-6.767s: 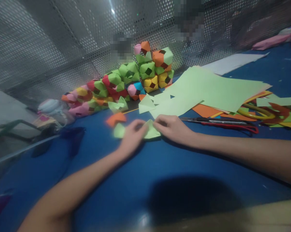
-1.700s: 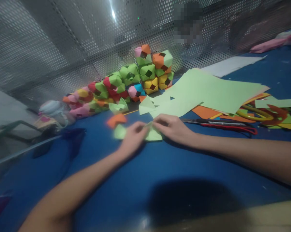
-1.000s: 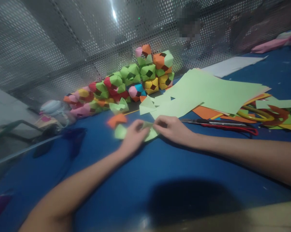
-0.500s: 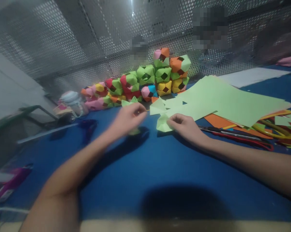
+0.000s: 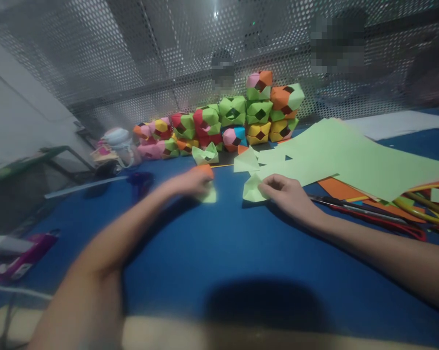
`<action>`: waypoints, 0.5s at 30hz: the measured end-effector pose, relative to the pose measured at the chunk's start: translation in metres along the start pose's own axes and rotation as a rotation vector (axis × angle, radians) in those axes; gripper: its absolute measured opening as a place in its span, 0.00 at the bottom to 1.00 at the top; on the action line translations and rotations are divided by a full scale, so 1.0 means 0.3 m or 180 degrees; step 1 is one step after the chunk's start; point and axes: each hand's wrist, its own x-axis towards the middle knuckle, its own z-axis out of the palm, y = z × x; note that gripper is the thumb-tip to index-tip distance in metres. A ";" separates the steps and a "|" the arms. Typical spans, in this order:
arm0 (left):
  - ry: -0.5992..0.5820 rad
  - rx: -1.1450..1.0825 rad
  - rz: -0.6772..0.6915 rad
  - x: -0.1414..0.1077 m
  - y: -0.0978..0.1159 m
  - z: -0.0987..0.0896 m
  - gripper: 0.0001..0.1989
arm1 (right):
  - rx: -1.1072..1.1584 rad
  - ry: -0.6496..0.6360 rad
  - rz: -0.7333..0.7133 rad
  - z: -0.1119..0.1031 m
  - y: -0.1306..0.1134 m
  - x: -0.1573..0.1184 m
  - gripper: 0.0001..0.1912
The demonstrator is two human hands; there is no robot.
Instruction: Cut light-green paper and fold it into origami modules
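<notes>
Currently | right hand (image 5: 287, 193): grip pinching folded paper (image 5: 252, 189), frame centre | left hand (image 5: 192, 182): blurred at green piece (image 5: 209, 196), left of centre, grip cannot be told | cubes (image 5: 215, 116): stacked, upper middle | sheets (image 5: 336, 158): right

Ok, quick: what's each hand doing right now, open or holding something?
Left hand: blurred, at a pale green paper piece; grip can't be told.
Right hand: closed, fingertips pinching a folded light green paper.
</notes>
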 end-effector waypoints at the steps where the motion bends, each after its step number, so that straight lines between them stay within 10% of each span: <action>1: -0.0253 0.0255 0.0135 0.002 0.008 0.006 0.06 | -0.0005 0.0005 0.0006 0.000 -0.002 0.000 0.12; 15: 0.0490 -0.0848 0.0069 -0.074 0.166 0.123 0.08 | 0.0021 0.0114 -0.0192 0.002 -0.004 0.002 0.06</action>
